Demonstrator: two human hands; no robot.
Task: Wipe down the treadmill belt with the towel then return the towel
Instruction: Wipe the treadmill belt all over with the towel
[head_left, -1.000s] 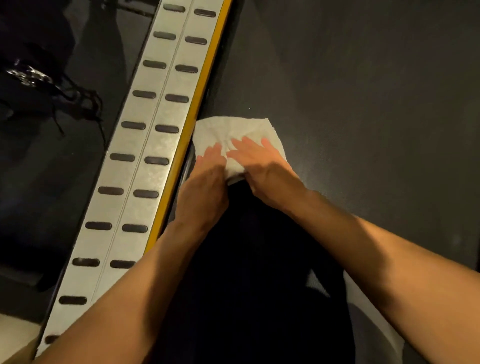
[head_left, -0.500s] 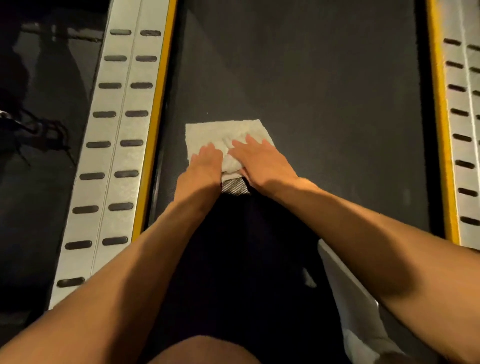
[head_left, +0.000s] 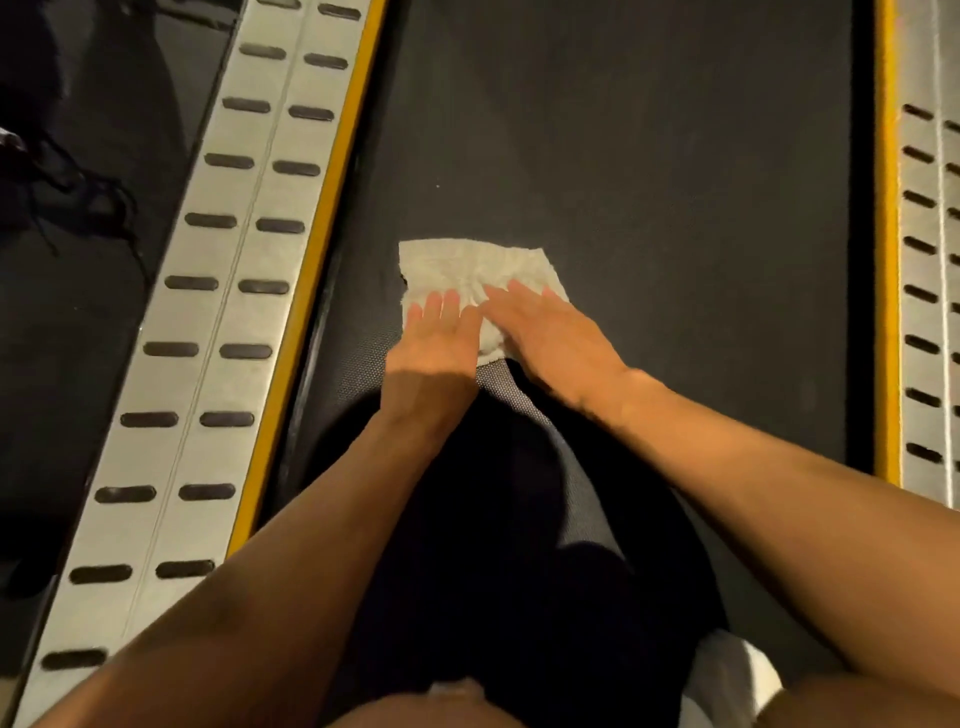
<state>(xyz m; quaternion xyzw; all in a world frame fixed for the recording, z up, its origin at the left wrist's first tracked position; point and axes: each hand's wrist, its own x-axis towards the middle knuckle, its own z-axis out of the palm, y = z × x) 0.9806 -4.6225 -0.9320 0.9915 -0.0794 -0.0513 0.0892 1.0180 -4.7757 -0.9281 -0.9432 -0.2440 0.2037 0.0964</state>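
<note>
A dark treadmill belt (head_left: 675, 208) runs lengthwise away from the person between silver, yellow-edged rails, the left rail (head_left: 208, 338) near and the right rail (head_left: 924, 260) well apart. Nearest, the left hand (head_left: 436, 343) and right hand (head_left: 550, 338) lie side by side with fingers straight: the grip is open and flat, pressing rather than pinching. The towel (head_left: 467, 265) sits under the fingertips and just beyond them, its long axis across the belt. Most of the bare belt lies ahead of the grip and to its right, so the next stroke probably goes there, with the right hand nearer that side.
</note>
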